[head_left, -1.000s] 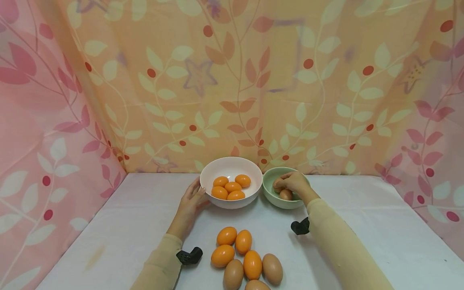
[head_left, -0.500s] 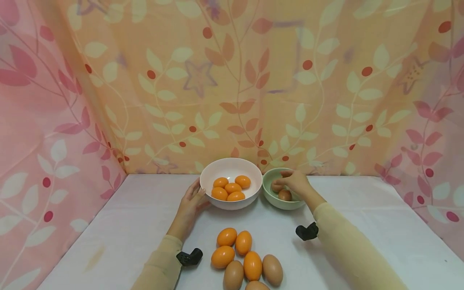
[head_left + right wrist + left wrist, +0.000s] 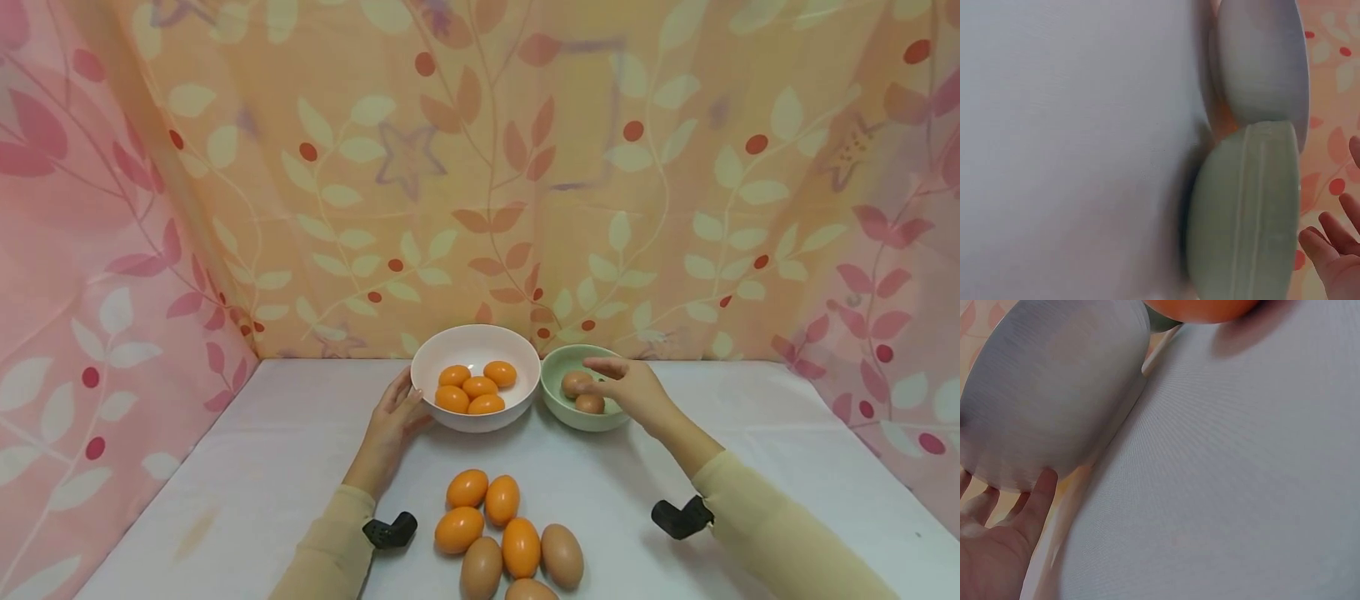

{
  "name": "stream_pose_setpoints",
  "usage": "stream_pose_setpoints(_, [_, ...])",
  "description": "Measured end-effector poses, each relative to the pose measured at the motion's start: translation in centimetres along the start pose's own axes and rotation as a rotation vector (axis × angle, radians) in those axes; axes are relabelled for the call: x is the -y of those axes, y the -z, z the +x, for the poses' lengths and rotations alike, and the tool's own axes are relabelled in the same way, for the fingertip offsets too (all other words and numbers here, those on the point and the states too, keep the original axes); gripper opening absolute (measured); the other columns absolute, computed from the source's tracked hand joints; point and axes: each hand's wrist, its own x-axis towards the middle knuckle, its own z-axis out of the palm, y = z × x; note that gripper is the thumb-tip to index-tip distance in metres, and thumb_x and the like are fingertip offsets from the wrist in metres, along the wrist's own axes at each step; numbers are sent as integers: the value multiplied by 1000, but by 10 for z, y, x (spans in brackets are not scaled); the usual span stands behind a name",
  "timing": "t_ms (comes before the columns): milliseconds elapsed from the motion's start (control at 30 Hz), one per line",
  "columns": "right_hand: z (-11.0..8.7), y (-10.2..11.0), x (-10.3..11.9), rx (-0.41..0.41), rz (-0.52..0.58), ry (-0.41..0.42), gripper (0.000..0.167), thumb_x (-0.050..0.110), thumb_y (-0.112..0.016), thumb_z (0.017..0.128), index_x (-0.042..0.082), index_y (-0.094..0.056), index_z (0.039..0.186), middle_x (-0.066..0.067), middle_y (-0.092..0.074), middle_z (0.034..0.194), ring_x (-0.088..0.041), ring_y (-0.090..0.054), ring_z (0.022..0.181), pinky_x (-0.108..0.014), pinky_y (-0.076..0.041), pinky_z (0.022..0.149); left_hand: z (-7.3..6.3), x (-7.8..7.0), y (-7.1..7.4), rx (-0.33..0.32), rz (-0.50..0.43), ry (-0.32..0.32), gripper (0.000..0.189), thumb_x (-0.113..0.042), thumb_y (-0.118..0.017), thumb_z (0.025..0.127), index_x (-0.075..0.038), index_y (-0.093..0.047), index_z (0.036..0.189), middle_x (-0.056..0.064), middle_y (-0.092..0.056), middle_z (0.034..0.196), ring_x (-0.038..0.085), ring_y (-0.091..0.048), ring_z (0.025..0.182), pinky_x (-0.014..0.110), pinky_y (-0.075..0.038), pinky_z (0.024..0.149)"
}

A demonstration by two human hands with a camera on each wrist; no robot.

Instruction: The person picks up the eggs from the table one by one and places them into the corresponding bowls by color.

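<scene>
The left hand (image 3: 390, 425) is touching the side of the white bowl (image 3: 476, 423) with extended fingers; the right hand (image 3: 641, 397) is hovering above the green bowl (image 3: 585, 422), fingers parted, holding nothing. Nearest, loose eggs (image 3: 459, 530) are lying on the bench (image 3: 262, 467). Farther off, the head view is showing five orange eggs (image 3: 499, 374) and two brown eggs (image 3: 589, 403) inside the bowls; in both wrist views, outer walls are hiding them.
</scene>
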Motion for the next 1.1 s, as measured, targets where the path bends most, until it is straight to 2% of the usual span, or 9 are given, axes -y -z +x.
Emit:
stream_pose_setpoints(133, [-22,7,1,26,24,21,65,33,-77,86,5,-55,140,-14,-51,149,-37,-42,142,-52,-36,117,1,-1,-1,-6,3,2,57,-26,-52,104,-23,-30,156,3,-26,165,28,-41,143,51,-44,112])
stream_pose_setpoints(267, [-49,11,0,54,51,43,64,32,-78,85,4,-56,138,-16,-52,147,-33,-44,141,-39,-45,112,1,-1,-2,3,4,6,57,-27,-53,103,-25,-32,156,1,-27,164,27,-42,142,51,-44,112])
stream_pose_setpoints(367, [-67,12,-2,72,83,66,62,27,-79,85,2,-57,137,-19,-53,146,-18,-53,135,-27,-51,103,1,-1,-1,10,9,1,57,-27,-53,103,-24,-30,156,2,-26,165,28,-42,143,51,-44,112])
stream_pose_setpoints(467, [-81,12,-4,94,118,72,64,25,-79,85,1,-55,139,-20,-52,146,2,-57,124,-21,-52,99,1,-1,0,9,10,2,57,-27,-52,104,-24,-30,156,2,-26,165,27,-41,144,50,-44,112])
stream_pose_setpoints(600, [-94,8,-8,137,150,66,65,22,-78,85,-1,-52,139,-21,-52,146,12,-57,115,-22,-53,99,2,0,1,3,4,6,56,-27,-52,104,-24,-31,156,2,-27,164,27,-41,144,49,-44,112])
stream_pose_setpoints(733, [-106,4,-13,242,158,76,62,20,-76,87,-3,-52,139,-24,-51,146,-14,-57,129,-26,-54,99,1,-1,0,3,9,8,56,-27,-52,104,-24,-31,156,1,-27,164,26,-42,143,49,-44,112])
stream_pose_setpoints(833, [-115,3,-19,346,178,88,60,18,-74,89,-5,-51,140,-27,-48,147,-19,-54,133,-28,-53,100,0,-2,-1,1,14,3,56,-27,-51,104,-24,-31,156,1,-28,164,26,-41,143,48,-45,111])
stream_pose_setpoints(967, [-126,0,-28,426,215,79,59,13,-73,89,-6,-51,140,-28,-48,147,8,-56,120,-26,-53,101,0,-2,-1,4,21,-4,57,-26,-51,104,-23,-30,157,3,-27,165,27,-40,144,48,-45,111])
stream_pose_setpoints(1100, [-133,-2,-39,490,258,77,59,10,-73,88,-8,-50,139,-31,-49,145,13,-56,117,-26,-54,99,0,-1,0,2,17,-6,57,-25,-50,104,-22,-28,157,4,-26,165,28,-40,144,49,-45,111])
